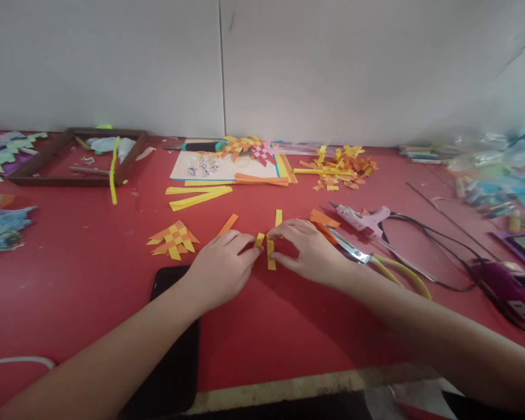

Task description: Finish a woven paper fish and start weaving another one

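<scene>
My left hand [225, 265] is closed at the fingertips on a short yellow paper strip [259, 240]. Facing it, my right hand [307, 252] has its thumb and fingers on another yellow paper strip [271, 261], which stands nearly lengthwise to me. A further yellow piece [279, 217] shows just beyond the right fingertips. Behind the left knuckles an orange strip [228, 224] pokes out. Left of that hand lies a woven yellow and orange paper fish [175, 238]. Scissors [354, 252] with yellow handles lie beside the right hand, partly hidden by it.
A pink glue gun [363, 220] with its cord lies at right, near a purple power socket [514, 289]. Under my left forearm is a black phone-like slab [170, 350]. Farther back are a brown frame [65, 181], yellow strips [201, 198] and a pile of paper scraps [347, 163].
</scene>
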{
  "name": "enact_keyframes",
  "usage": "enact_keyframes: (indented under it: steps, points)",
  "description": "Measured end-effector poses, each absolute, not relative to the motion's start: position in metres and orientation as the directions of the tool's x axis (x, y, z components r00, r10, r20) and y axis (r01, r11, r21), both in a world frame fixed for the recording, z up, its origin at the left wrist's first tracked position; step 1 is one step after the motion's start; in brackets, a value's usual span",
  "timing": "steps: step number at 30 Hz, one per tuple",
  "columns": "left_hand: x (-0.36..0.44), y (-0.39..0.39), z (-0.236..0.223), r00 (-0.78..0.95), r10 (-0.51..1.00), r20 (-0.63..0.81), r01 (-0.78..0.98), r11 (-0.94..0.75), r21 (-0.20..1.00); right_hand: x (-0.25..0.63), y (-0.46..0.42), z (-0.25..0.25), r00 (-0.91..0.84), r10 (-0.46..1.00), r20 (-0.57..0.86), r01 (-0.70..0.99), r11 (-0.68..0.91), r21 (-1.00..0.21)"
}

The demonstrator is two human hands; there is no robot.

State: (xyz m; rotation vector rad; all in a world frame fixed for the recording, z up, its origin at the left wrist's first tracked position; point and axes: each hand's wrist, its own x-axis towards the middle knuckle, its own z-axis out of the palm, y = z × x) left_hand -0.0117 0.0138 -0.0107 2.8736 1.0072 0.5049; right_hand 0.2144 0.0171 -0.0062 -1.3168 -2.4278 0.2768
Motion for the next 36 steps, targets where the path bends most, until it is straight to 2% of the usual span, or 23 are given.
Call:
enact_keyframes:
  steps: [7, 10, 13, 16, 19, 28, 32, 34, 36]
  points:
    - [-0.011, 0.013, -0.011, 0.747, 0.598, 0.292, 0.571, -0.801, 0.179, 0.203, 0.006, -0.005, -0.533, 0.819, 0.211, 0.735, 0.572, -0.364]
    - [-0.011, 0.013, -0.011, 0.745, 0.601, 0.290, 0.566, -0.799, 0.202, 0.205, 0.014, -0.006, -0.495, 0.829, 0.261, 0.741, 0.559, -0.373]
    - [-0.010, 0.014, -0.011, 0.733, 0.610, 0.301, 0.568, -0.792, 0.224, 0.213, 0.029, -0.008, -0.405, 0.863, 0.301, 0.817, 0.489, -0.304]
    - [-0.011, 0.014, -0.010, 0.727, 0.616, 0.302, 0.571, -0.788, 0.231, 0.221, 0.039, -0.009, -0.378, 0.889, 0.260, 0.874, 0.435, -0.217]
    - [-0.012, 0.013, -0.009, 0.724, 0.621, 0.300, 0.576, -0.784, 0.234, 0.222, 0.036, -0.009, -0.378, 0.901, 0.212, 0.889, 0.417, -0.187]
    - [-0.010, 0.013, -0.005, 0.732, 0.601, 0.322, 0.577, -0.797, 0.177, 0.208, -0.006, 0.001, -0.379, 0.918, 0.112, 0.866, 0.395, -0.307]
    - [-0.036, 0.017, 0.020, 0.620, 0.685, 0.383, 0.718, -0.692, 0.077, 0.207, -0.011, -0.002, -0.374, 0.913, 0.161, 0.840, 0.408, -0.358]
    - [-0.065, 0.025, 0.030, 0.546, 0.761, 0.349, 0.804, -0.593, 0.034, 0.207, -0.013, -0.005, -0.375, 0.909, 0.182, 0.820, 0.417, -0.393]
    - [-0.099, 0.037, 0.031, 0.537, 0.817, 0.210, 0.835, -0.551, 0.009, 0.209, -0.013, -0.007, -0.378, 0.903, 0.203, 0.796, 0.429, -0.426]
